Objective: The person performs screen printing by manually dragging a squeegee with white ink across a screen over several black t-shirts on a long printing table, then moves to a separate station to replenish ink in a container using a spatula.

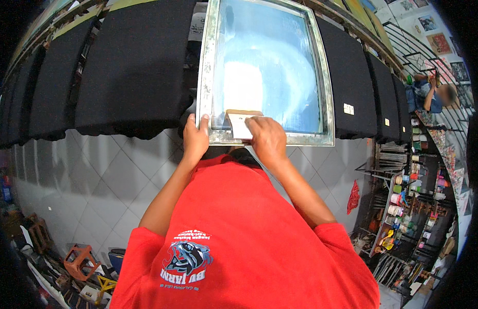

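A screen frame (324,103) with metal edges and pale blue mesh (267,62) lies level in front of me, a bright white glare on its lower left. My left hand (196,136) grips the frame's lower left corner, fingers closed round the edge. My right hand (267,139) holds a flat, pale squeegee-like tool (239,129) with a brown top edge at the near end of the mesh, thumb and fingers pressed on it.
Black cloths (130,67) drape over boards in a row either side. A grey tiled floor (110,190) lies below, with an orange stool (79,262) at lower left. Shelves of paint tubs (404,195) stand at right. A person (429,92) is at far right.
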`<state>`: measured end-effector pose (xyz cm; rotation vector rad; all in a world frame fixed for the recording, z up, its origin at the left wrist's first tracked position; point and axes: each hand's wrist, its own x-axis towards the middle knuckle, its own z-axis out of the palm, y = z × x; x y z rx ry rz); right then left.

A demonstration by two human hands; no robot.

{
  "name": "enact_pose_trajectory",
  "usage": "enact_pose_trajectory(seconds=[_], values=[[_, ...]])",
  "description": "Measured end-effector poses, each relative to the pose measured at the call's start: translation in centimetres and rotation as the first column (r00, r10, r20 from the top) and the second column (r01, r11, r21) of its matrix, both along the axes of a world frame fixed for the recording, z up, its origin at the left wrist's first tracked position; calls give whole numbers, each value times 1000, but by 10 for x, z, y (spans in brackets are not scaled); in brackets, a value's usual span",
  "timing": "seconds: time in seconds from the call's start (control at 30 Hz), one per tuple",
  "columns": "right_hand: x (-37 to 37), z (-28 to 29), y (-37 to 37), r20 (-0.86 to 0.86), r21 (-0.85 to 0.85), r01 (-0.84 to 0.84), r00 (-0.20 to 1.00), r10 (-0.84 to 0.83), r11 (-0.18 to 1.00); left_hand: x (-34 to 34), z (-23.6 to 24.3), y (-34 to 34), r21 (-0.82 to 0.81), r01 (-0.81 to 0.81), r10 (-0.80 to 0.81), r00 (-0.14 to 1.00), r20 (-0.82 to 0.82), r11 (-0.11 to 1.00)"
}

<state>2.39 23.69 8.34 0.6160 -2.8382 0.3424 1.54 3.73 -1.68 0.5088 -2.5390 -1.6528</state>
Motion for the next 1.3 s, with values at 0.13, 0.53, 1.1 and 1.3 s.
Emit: enact_pose_trajectory(seconds=[0.13, 0.53, 1.1, 1.3], values=[[-11, -20, -5, -101, -46, 18, 995, -22, 999, 2, 22, -1, 38, 34, -38, 995, 95, 999], [-148, 47, 4, 213, 134, 54, 974, -82, 990, -2, 23, -2, 48, 28, -31, 997, 67, 998], [-94, -24, -5, -41, 30, 46, 998, -45, 998, 2, 35, 0, 47, 27, -31, 995, 97, 999], [-184, 39, 7, 248, 150, 18, 967, -56, 989, -1, 32, -1, 34, 46, -49, 994, 101, 998]])
